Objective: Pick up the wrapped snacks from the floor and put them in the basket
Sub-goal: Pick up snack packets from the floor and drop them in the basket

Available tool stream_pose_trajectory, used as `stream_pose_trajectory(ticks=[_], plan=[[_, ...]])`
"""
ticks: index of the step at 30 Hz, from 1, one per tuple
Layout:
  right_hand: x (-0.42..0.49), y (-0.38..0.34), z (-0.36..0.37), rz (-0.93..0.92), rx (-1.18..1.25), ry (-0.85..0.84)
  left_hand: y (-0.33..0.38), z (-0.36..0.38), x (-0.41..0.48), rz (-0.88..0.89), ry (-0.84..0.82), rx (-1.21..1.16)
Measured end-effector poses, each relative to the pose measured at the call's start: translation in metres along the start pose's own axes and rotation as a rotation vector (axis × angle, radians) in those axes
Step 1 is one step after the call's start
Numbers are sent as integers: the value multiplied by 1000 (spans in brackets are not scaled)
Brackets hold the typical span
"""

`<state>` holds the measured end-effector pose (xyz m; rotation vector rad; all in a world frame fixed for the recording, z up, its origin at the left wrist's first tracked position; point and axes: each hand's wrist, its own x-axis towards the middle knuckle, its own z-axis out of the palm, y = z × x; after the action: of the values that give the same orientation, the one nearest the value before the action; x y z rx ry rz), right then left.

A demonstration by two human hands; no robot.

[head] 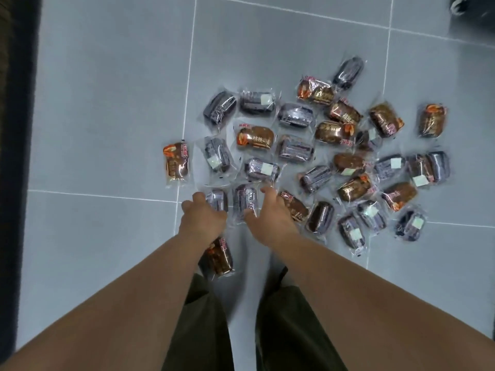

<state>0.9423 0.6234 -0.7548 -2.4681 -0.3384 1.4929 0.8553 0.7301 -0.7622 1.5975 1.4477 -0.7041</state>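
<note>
Along the left edge we see a dark strip [16, 129] bordering the grey tiled floor [107, 103]. Right of it, a lone brown snack [176, 162] lies by itself just beyond the point where the tile joints cross, a little apart from the others.

Nearer to us and slightly right, the left hand [203, 218] reaches down with its fingers curled over the left side of a small purple snack [218, 200] lying on the floor. We cannot tell whether the hand grips it or only touches it. Under the left forearm, nearer still, another brown snack [219, 257] lies beside the olive trousers [203, 317].

Just right of the small purple snack lies a taller purple snack [245, 200]. The right hand [270, 218] is spread wide over it, thumb at its near end and fingers arched past its far right corner, not closed on it. A slanted brown snack [294, 206] is partly hidden behind that hand's right side.

The other wrapped snacks [294, 148], brown and purple in clear film, are scattered on the floor from the middle out to the right and farther away, many touching or overlapping. In the far right corner sits a dark blurred object [471, 12] that we cannot make out.
</note>
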Motion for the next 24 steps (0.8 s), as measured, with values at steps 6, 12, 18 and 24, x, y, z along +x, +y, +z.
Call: stream_pose_trajectory(ticks=[6,12,18,24], plan=[[80,20,45,37,-71,-41,-18,46,88,-9,-12,47],[124,26,81,76,-128,-9,-46,88,118,39,25,164],[134,30,87,67,-181,-18,-55,98,123,90,79,100],[89,23,65,7,-126,50,-46,72,87,44,119,-198]])
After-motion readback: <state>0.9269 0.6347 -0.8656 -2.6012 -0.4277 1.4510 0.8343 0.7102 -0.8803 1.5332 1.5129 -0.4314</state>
